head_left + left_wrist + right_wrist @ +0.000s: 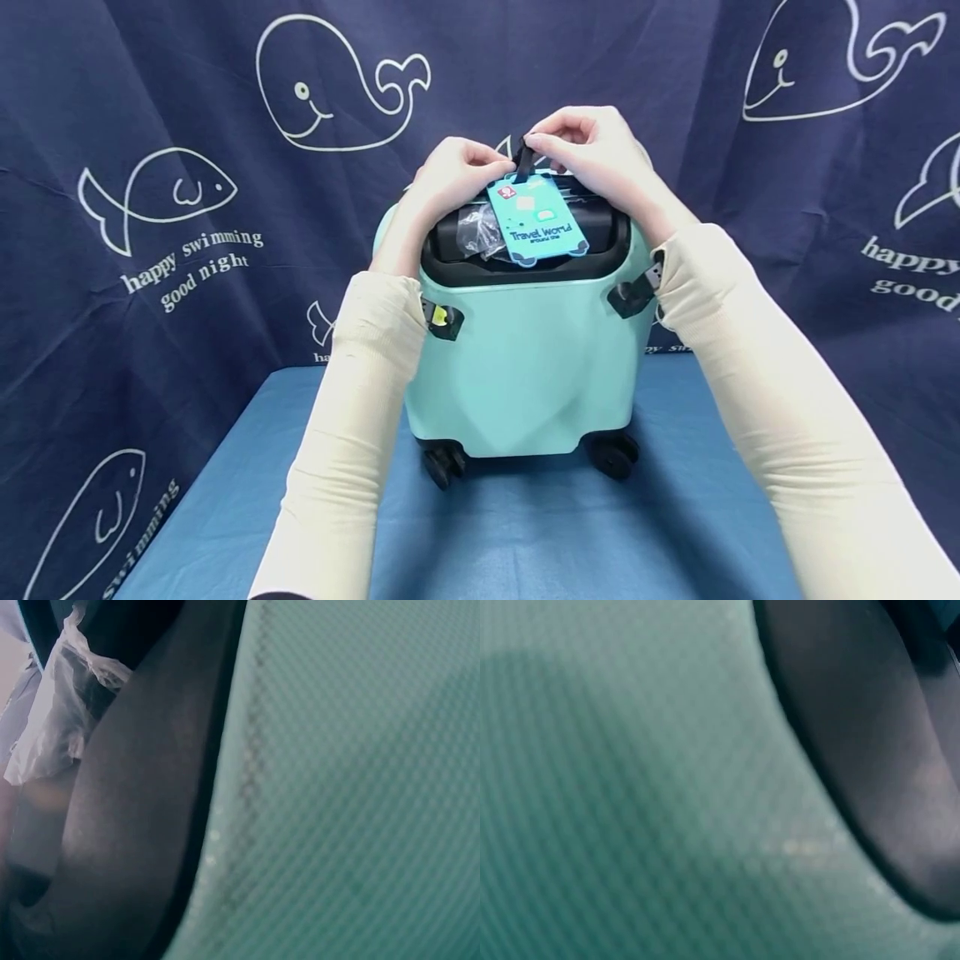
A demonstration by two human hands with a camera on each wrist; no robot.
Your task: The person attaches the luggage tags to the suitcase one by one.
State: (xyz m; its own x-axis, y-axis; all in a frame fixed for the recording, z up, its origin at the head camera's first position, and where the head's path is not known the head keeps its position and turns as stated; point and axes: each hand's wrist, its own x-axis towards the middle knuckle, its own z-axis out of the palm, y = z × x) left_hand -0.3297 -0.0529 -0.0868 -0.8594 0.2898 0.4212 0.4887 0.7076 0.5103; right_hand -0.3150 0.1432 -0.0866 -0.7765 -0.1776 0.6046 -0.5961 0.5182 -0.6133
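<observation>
A mint-green suitcase (525,367) stands upright on its wheels, its ribbed shell filling much of both wrist views. Over its black top recess (142,772) lies a blue luggage tag (536,218) printed "Travel World", with a black strap (525,160) at its upper end. My right hand (596,154) pinches the strap's upper part between thumb and fingers. From the other side, the left hand (456,177) pinches low on the strap, close to the tag's top edge. Neither hand shows in its own wrist view. Part of the suitcase handle is hidden behind the tag and hands.
Crumpled clear plastic (480,232) clings to the handle area left of the tag. Beneath the suitcase is a blue cloth-covered table (480,542). A navy curtain (480,50) with white whale and fish drawings hangs behind and at the left.
</observation>
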